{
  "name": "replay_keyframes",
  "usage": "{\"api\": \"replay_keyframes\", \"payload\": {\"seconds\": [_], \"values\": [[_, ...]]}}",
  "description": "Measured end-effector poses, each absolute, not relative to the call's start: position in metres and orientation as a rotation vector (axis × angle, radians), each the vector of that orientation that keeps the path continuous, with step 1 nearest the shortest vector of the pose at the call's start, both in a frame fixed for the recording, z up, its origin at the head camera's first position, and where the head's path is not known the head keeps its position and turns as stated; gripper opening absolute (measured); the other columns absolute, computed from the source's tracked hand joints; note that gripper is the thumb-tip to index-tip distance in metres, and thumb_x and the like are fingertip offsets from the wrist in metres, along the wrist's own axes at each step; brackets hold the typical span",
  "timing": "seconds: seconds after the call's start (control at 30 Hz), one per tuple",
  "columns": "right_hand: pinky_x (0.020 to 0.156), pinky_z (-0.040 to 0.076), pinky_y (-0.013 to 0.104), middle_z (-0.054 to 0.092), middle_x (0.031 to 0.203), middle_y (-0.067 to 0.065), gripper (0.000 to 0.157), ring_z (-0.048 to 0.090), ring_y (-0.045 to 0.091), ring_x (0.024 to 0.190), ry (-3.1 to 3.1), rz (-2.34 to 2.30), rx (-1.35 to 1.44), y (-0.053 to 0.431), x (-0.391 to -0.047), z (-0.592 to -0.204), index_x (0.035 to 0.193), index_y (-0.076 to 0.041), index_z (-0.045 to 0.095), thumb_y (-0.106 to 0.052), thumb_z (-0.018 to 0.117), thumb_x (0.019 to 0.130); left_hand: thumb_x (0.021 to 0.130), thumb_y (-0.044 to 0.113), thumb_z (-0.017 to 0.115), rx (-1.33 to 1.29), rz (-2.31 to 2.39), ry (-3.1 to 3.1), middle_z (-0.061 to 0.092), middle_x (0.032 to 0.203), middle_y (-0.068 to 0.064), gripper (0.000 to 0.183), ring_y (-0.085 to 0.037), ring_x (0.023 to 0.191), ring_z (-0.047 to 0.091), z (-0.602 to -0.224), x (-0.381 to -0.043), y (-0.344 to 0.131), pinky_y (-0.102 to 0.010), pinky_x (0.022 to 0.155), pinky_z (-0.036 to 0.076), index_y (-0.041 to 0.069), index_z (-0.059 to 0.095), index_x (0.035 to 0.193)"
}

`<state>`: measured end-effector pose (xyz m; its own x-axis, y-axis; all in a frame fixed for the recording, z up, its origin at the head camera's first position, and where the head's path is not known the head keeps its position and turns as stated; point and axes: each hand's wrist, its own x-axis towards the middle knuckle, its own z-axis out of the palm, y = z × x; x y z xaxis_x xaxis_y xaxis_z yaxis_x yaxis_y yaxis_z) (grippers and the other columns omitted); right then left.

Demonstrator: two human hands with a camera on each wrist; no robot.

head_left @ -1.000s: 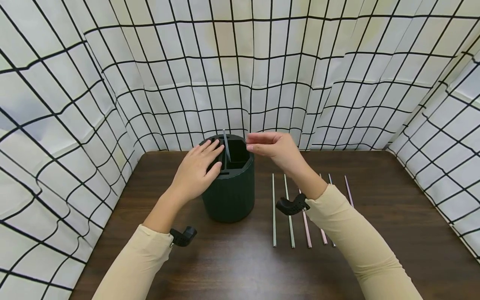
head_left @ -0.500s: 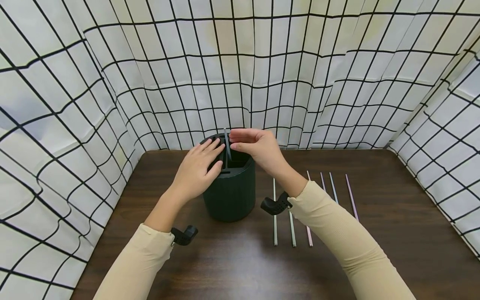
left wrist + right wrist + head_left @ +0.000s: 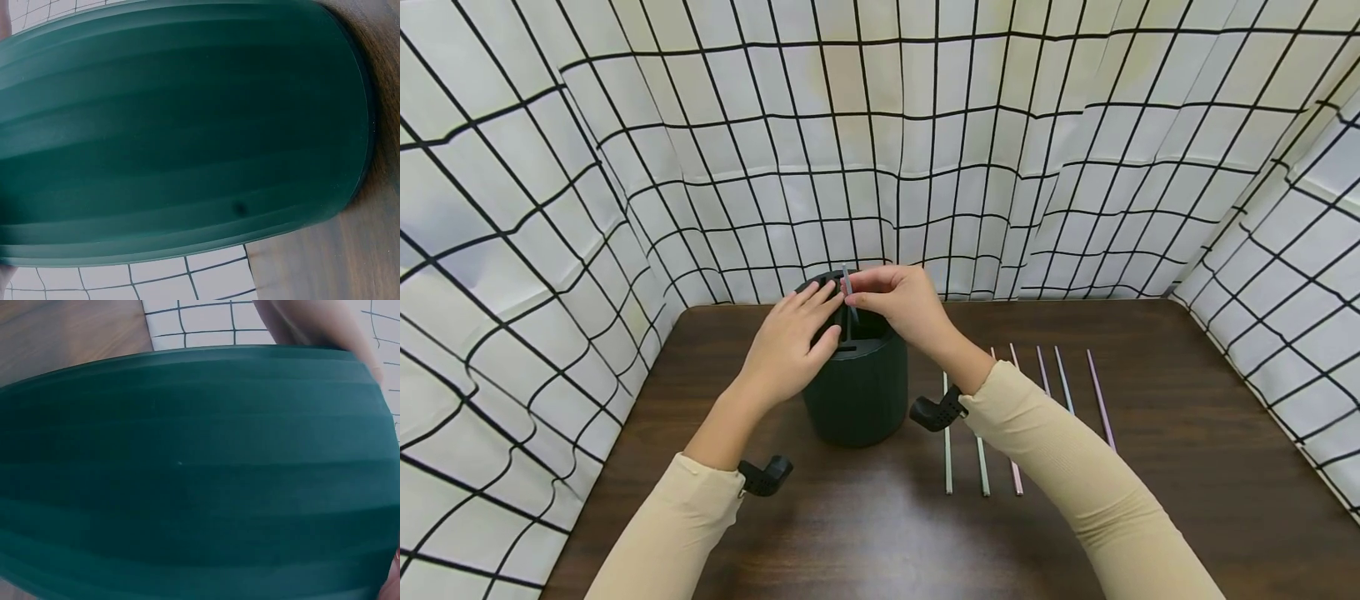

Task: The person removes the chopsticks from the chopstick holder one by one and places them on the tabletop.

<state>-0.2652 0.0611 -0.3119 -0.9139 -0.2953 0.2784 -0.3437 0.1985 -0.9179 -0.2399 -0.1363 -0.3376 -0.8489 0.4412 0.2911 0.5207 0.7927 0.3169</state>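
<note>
A dark green utensil holder [image 3: 856, 396] with a divided top stands upright on the table; its ribbed wall fills both wrist views. My left hand [image 3: 786, 346] rests over the left part of its top, fingers spread along the rim. From the right, my right hand [image 3: 910, 308] reaches over the opening and pinches a thin grey-blue chopstick [image 3: 852, 310] between thumb and fingers. That chopstick leans in the holder, its upper end sticking out above the rim and its lower end hidden inside. In the right wrist view, fingers [image 3: 319, 322] show past the holder's rim.
Several pastel chopsticks lie in a spaced row to the right, among them a green chopstick [image 3: 947, 458], a blue chopstick [image 3: 1063, 379] and a purple chopstick [image 3: 1101, 400]. My right sleeve [image 3: 1060, 450] covers part of the row. A white grid-patterned curtain [image 3: 970, 167] surrounds the brown table [image 3: 850, 525].
My right hand has moved left from the holder's right rim to the leaning chopstick and now pinches it. The left hand has stayed on the holder's top.
</note>
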Motion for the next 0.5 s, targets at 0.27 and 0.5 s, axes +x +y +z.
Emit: {"api": "replay_keyframes", "payload": {"seconds": [0.27, 0.5], "values": [[0.091, 0.059, 0.03, 0.075, 0.11, 0.015, 0.021, 0.072, 0.017, 0.104, -2.241, 1.904, 0.672, 0.074, -0.249, -0.288, 0.108, 0.0, 0.076, -0.007, 0.073, 0.088, 0.103, 0.032, 0.04, -0.761, -0.567, -2.76, 0.036, 0.16, -0.011, 0.053, -0.032, 0.153, 0.025, -0.34, -0.241, -0.138, -0.052, 0.127, 0.015, 0.01, 0.043, 0.151], [0.089, 0.061, 0.033, 0.078, 0.101, 0.013, 0.02, 0.075, 0.012, 0.094, -1.907, 1.834, 0.837, 0.097, -0.225, -0.261, 0.104, 0.01, 0.074, 0.004, 0.072, 0.085, 0.103, 0.033, 0.04, -0.777, -0.562, -2.76, 0.035, 0.161, -0.01, 0.054, -0.031, 0.153, 0.025, -0.341, -0.242, -0.138, -0.052, 0.127, 0.015, 0.011, 0.042, 0.152]]}}
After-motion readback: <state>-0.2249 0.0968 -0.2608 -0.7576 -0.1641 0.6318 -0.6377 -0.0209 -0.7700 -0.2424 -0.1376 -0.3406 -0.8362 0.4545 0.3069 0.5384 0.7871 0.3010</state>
